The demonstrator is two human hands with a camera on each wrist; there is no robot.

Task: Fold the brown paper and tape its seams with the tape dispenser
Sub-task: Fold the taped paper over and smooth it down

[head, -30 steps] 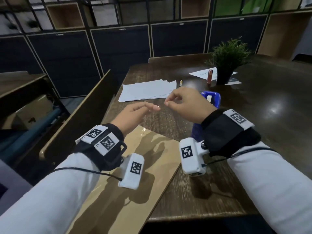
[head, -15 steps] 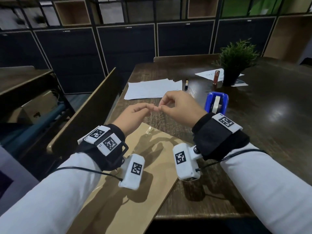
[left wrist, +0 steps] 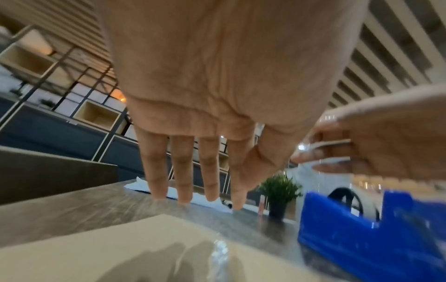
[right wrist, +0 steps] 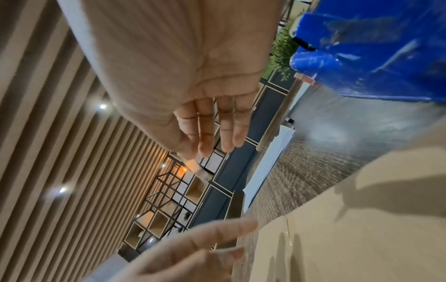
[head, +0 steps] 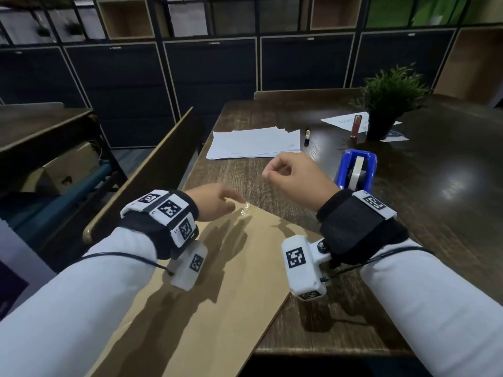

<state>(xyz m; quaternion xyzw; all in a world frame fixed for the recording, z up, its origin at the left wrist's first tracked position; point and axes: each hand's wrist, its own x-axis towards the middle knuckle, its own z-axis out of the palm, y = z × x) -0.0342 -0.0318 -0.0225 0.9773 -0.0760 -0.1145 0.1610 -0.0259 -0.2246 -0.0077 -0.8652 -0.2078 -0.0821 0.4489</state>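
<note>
On the near edge of the dark wooden table (head: 408,240) lies the folded brown paper (head: 223,281), flat, its near end overhanging toward the person. A shiny crumpled bit of clear tape (head: 245,212) sits at its far corner.

Left hand (head: 215,202): fingers straight and slightly spread, low over that corner; holds nothing.

Right hand (head: 295,178): raised, apart from the paper, thumb and forefinger together, apparently pinching a strip of clear tape; the strip itself is hard to make out.

Blue tape dispenser (head: 355,170) stands just beyond the right wrist.

Judgement: paper is light, thin, creases readily, likely to slide on the polished wood, so pin it flat near the seam. Tape is flimsy and self-sticking; hold it by its ends.
</note>
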